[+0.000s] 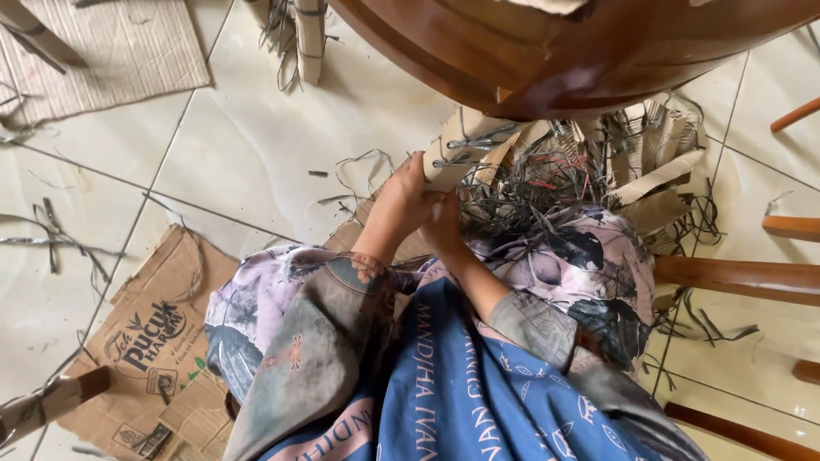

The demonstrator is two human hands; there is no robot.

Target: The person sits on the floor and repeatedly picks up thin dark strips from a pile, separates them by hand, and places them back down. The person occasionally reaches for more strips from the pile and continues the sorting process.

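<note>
The left hand (pixel 400 203) and right hand (pixel 444 224) are closing tight around a cardboard strip (pixel 457 152), just below the brown wooden chair (pixel 547 60). The strip is looking light, bendy and easy to tear, so holding near its end seems best. Both arms are reaching forward, bent.

Just below the round wooden table (pixel 581 60), the left hand (pixel 400 205) and right hand (pixel 444 224) together grip a cardboard-wrapped leg (pixel 457 149) beside tangled plastic straps (pixel 530 183).

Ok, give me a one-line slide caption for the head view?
Both hands, left and right, hold a cardboard-wrapped furniture leg amid cut straps on a tiled floor.
</note>
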